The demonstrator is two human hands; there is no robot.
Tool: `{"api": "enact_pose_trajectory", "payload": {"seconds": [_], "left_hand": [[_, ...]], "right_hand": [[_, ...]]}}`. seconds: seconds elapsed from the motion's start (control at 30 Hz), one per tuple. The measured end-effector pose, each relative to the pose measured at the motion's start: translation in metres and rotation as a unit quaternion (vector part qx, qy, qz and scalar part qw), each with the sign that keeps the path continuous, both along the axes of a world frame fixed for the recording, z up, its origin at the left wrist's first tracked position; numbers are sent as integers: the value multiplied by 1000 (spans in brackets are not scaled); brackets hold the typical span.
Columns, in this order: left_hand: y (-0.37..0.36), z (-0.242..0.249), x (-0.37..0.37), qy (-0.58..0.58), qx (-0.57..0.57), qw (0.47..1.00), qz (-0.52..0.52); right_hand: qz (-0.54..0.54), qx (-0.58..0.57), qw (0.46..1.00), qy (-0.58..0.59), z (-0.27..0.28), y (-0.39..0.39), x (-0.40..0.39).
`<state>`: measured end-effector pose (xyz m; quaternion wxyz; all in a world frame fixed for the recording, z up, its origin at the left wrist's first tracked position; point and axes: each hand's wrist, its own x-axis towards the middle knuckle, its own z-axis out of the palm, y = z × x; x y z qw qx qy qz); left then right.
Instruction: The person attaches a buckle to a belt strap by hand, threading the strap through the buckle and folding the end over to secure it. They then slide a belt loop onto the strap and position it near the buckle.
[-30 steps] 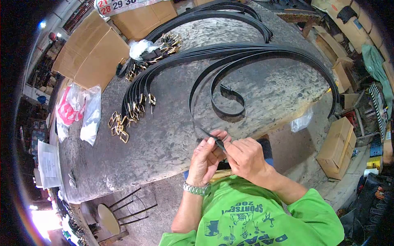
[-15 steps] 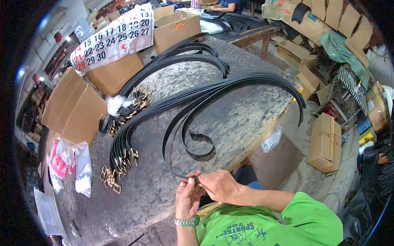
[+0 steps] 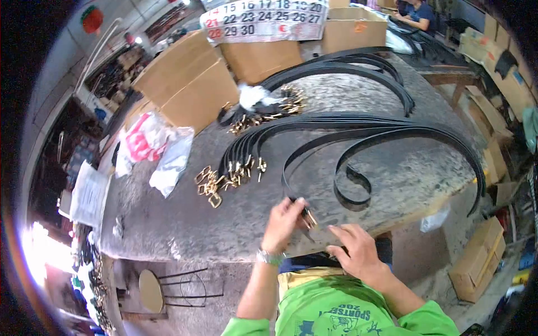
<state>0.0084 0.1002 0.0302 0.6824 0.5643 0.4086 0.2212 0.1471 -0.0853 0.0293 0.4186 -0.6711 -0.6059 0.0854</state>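
My left hand (image 3: 281,225), with a metal watch on the wrist, pinches a black belt near its end. A gold-coloured buckle (image 3: 309,218) pokes out beside the fingers. From there the belt strap (image 3: 287,162) curves up and back over the table. Apart from it on the right, my right hand (image 3: 357,251) is open, fingers spread, holding nothing I can see. A bundle of black belts (image 3: 330,119) lies beyond my hands, with several gold buckles (image 3: 210,185) at its left end. One strap end (image 3: 356,187) curls on the table to the right.
The worn dark table (image 3: 224,235) carries a second belt pile (image 3: 358,67) farther back. Cardboard boxes (image 3: 190,84) and plastic bags (image 3: 171,162) stand at the left and back. Below the near edge is a stool (image 3: 151,291). A floor box (image 3: 479,260) is at right; another person (image 3: 417,17) sits far back.
My hands were together on the belt; the right hand has let go and moved off to the right. The gold buckle now shows by the left hand. The view has swung left.
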Motion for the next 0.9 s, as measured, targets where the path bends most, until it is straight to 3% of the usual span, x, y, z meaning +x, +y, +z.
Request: {"api": "enact_pose_trajectory", "payload": {"seconds": [0.03,0.07,0.1,0.13,0.17,0.2,0.3,0.4,0.57,0.67,0.7,0.73,0.8,0.87,0.9], "left_hand": [[17,27,-4,95,67,993,-34],[35,31,-5,113,116,987,2],[71,25,-12,247,218,944,11],[78,15,-10,261,450,840,153],[89,21,-14,282,626,702,187],[90,25,-20,309,611,705,185],[72,20,-30,236,500,831,64],[20,12,-15,201,425,882,-8],[32,-14,2,190,491,850,-2],[51,-14,15,201,597,745,221],[49,-10,15,175,553,784,220],[42,-7,15,177,553,784,220],[16,-2,14,117,558,816,102],[-22,2,12,125,390,912,2],[-36,1,13,54,178,981,-49]], "right_hand": [[3,-8,1000,11,-1,-4,1],[7,-9,1000,11,0,-7,2],[5,-5,1000,11,2,-10,3],[0,1,1000,9,3,-13,5],[-4,1,1000,7,4,-15,8],[-14,6,1000,12,5,-16,11],[-63,9,998,4,0,-19,21],[-126,-17,991,-32,-4,-16,43],[-166,-2,984,-67,-8,-1,76],[-159,11,977,-145,-10,16,84],[-169,5,972,-164,-10,21,84],[-168,4,972,-162,-11,22,84],[-155,20,965,-212,-14,30,85],[-130,27,973,-190,-11,32,71],[-110,30,979,-170,-8,33,61]]}}
